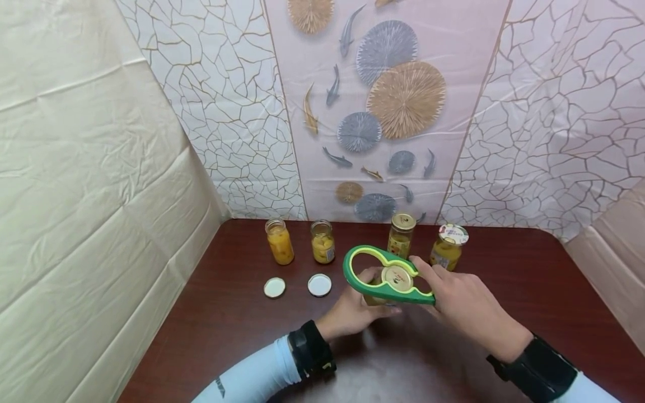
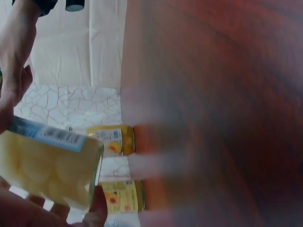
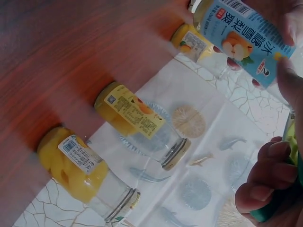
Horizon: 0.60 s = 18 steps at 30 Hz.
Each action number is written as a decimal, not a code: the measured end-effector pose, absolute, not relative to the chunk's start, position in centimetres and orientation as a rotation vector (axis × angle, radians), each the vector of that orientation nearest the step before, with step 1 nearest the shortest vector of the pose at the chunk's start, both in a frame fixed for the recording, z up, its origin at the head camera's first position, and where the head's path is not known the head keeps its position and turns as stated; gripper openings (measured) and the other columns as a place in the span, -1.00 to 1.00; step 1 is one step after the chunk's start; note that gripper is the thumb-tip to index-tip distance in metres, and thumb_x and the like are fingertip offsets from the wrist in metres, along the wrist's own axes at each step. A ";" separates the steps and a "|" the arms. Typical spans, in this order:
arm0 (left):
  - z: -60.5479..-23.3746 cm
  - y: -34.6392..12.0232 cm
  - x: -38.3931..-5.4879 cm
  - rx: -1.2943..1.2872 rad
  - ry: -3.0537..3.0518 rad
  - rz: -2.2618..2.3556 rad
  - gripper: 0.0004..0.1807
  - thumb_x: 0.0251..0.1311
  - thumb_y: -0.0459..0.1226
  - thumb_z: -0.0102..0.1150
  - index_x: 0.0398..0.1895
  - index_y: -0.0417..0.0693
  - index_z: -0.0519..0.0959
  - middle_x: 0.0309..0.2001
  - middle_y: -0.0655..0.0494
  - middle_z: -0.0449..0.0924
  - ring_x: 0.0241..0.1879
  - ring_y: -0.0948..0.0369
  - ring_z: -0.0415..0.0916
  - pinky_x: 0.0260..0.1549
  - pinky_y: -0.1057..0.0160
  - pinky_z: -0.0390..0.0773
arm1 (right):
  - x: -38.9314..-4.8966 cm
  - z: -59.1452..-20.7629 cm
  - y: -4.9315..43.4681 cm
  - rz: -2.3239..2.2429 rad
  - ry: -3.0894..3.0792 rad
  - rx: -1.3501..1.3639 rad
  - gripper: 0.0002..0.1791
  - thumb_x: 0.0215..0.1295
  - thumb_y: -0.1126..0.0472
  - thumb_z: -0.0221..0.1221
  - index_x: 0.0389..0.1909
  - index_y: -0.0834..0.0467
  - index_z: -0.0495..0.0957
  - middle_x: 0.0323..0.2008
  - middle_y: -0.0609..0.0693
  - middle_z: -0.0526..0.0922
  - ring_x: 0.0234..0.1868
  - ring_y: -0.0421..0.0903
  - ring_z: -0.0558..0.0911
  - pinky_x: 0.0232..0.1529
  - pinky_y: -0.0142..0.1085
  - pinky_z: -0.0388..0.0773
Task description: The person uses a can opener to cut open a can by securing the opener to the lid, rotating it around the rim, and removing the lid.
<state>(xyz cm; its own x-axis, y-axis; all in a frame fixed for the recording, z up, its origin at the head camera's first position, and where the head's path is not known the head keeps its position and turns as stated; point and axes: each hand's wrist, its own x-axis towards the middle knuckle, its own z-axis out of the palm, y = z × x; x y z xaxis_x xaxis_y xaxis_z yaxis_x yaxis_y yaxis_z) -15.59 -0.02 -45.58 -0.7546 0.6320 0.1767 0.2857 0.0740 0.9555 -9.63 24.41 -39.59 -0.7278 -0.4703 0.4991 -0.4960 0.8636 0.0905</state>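
My left hand holds a glass jar with a blue fruit label, raised above the table. Pale round fruit pieces show through the jar's glass in the left wrist view. A gold lid tops this jar. Around that lid lies a green jar opener with a lighter green, scalloped inner edge. My right hand grips the opener at its right end. In the right wrist view its fingers curl round the green handle.
Two lidless jars of yellow fruit stand at the back left. Before them lie two loose lids. At the back right stand a tall lidded jar and a wider lidded jar, near the patterned backdrop.
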 end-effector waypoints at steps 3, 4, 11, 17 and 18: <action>-45.6 -0.3 -16.2 0.960 2.027 1.693 -0.26 0.34 -0.18 0.48 0.51 0.36 0.36 0.42 0.27 0.52 0.41 0.36 0.48 0.37 0.30 0.49 | -10.0 -39.4 24.5 0.063 -2.513 0.736 -0.05 -0.07 0.12 0.68 0.37 0.18 0.45 -0.49 -0.08 0.56 -0.65 -0.32 0.34 -0.61 -0.40 0.29; -45.6 -0.4 -16.3 0.976 2.004 1.676 -0.26 0.36 -0.19 0.47 0.52 0.37 0.36 0.43 0.27 0.52 0.40 0.38 0.49 0.36 0.32 0.50 | -10.1 -39.3 24.6 0.064 -2.521 0.748 -0.06 -0.07 0.16 0.67 0.37 0.17 0.45 -0.49 -0.09 0.55 -0.64 -0.33 0.33 -0.61 -0.40 0.28; -45.8 -1.2 -17.1 1.036 1.838 1.550 -0.26 0.40 -0.28 0.38 0.56 0.35 0.33 0.41 0.25 0.56 0.29 0.45 0.56 0.28 0.39 0.54 | -10.8 -39.2 25.3 0.098 -2.581 0.825 -0.08 -0.22 0.41 0.59 0.30 0.11 0.51 -0.40 -0.12 0.63 -0.57 -0.33 0.31 -0.56 -0.41 0.30; -46.1 -1.3 -17.3 1.122 1.882 1.493 -0.23 0.41 -0.26 0.38 0.60 0.29 0.29 0.47 0.25 0.50 0.41 0.44 0.46 0.42 0.37 0.41 | -10.8 -39.4 25.4 0.121 -2.553 0.841 -0.11 -0.26 0.45 0.54 0.27 0.11 0.54 -0.40 -0.14 0.66 -0.57 -0.37 0.26 -0.56 -0.42 0.26; -46.2 -1.3 -17.3 1.126 1.869 1.494 -0.23 0.41 -0.26 0.38 0.60 0.29 0.28 0.47 0.24 0.50 0.40 0.43 0.48 0.40 0.36 0.45 | -10.7 -39.4 25.4 0.123 -2.545 0.837 -0.11 -0.27 0.45 0.53 0.27 0.11 0.55 -0.40 -0.15 0.66 -0.57 -0.37 0.25 -0.55 -0.43 0.25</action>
